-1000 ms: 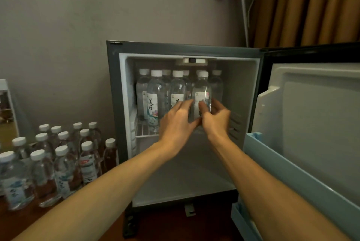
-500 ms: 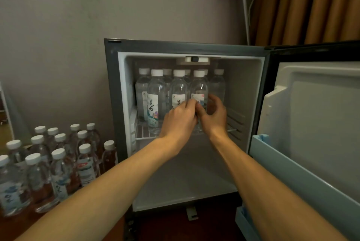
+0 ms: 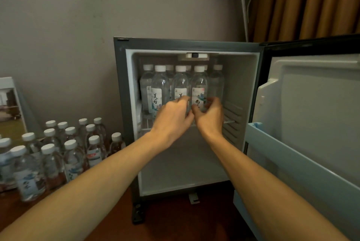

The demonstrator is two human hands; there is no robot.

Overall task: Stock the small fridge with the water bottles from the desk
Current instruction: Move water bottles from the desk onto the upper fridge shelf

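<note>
Since a second ago the front right bottle point(image 3: 198, 86) has settled into line with the front row on the wire shelf point(image 3: 145, 124) of the small fridge point(image 3: 241, 84), upright. The right hand point(image 3: 211, 118) curls thumb and fingers round its lower part. The left hand point(image 3: 173, 119) has bent fingers at its left side; whether they grip is unclear. More water bottles point(image 3: 72, 151) stand on the desk point(image 3: 175, 221), left of the fridge.
</note>
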